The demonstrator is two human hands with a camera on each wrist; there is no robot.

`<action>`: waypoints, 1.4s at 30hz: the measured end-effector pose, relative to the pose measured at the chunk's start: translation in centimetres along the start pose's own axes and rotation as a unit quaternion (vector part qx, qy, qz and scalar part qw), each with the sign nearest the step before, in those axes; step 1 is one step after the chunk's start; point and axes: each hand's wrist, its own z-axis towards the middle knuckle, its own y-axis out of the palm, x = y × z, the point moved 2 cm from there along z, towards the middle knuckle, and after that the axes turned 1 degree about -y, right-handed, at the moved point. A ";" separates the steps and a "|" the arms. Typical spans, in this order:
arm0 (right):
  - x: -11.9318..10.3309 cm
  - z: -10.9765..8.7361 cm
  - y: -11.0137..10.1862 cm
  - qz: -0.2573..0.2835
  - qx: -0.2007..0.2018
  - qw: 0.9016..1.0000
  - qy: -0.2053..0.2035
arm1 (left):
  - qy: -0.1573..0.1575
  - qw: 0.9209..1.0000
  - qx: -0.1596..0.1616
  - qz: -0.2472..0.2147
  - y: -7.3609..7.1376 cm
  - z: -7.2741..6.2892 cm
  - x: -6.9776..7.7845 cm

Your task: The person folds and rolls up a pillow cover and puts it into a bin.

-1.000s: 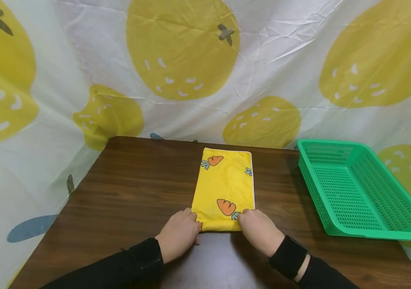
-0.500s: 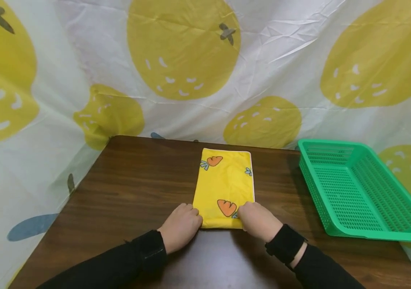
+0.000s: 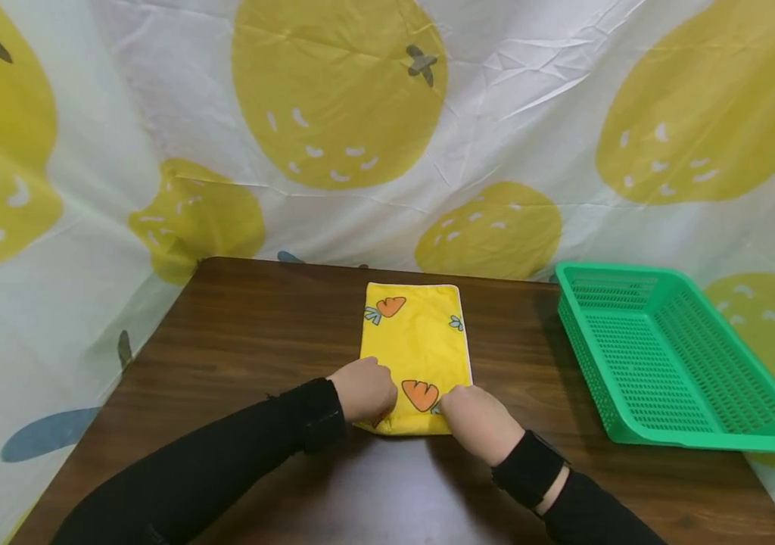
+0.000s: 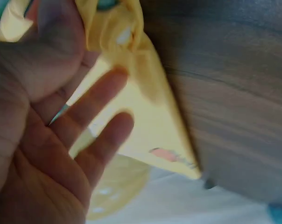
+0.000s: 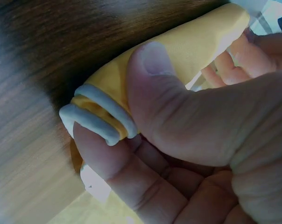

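Note:
A yellow cloth printed with orange carrots lies on the brown table, its pale piped edge showing on the right. At its near edge the cloth is rolled over in a narrow fold. My right hand pinches the near right corner; in the right wrist view the thumb presses on the rolled layers, index finger underneath. My left hand is over the near left part of the cloth. In the left wrist view the thumb and index finger appear to grip bunched fabric, partly hidden and blurred, while other fingers extend loosely.
A green plastic basket with perforated walls stands at the right of the table. Behind the table hangs a white curtain with yellow fruit prints.
My left hand has moved right and away from me, onto the cloth's near left part, and turned. The cloth's near left corner looks more bunched. My right hand keeps its pinch at the right corner.

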 end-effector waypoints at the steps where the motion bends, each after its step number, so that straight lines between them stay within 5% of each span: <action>1: 0.0 0.0 0.0 0.004 0.000 1.000 0.004 | -0.006 0.999 -0.013 -0.044 0.0 0.2 -0.4; 6: -0.2 -0.3 -0.1 -0.013 0.007 1.000 -0.001 | -0.034 0.985 -0.048 -0.164 -0.3 0.7 -1.5; 12: -0.5 -1.4 0.8 -0.090 0.064 0.994 -0.022 | -0.090 0.977 -0.059 -0.186 0.1 0.3 -1.5; 18: -0.4 -2.6 1.3 -0.050 0.117 0.992 0.007 | -0.114 0.975 -0.044 -0.185 -0.1 -0.1 -1.3; 23: 1.2 -1.0 0.4 0.093 -0.020 0.994 0.048 | -0.124 0.977 -0.033 -0.170 0.3 -0.2 -1.5; 26: 2.9 1.0 0.0 0.190 -0.125 0.972 0.066 | -0.127 0.978 -0.028 -0.166 0.4 -0.3 -1.7; 29: 4.6 2.7 0.0 0.224 -0.191 0.952 0.078 | -0.130 0.976 -0.029 -0.173 0.5 -0.3 -1.8; 35: 6.2 4.5 0.0 0.196 -0.231 0.949 0.085 | -0.134 0.975 -0.030 -0.173 0.6 -0.4 -1.8; 42: 5.9 4.6 -0.1 0.195 -0.222 0.951 0.086 | -0.123 0.987 0.070 -0.068 0.3 -1.6 0.5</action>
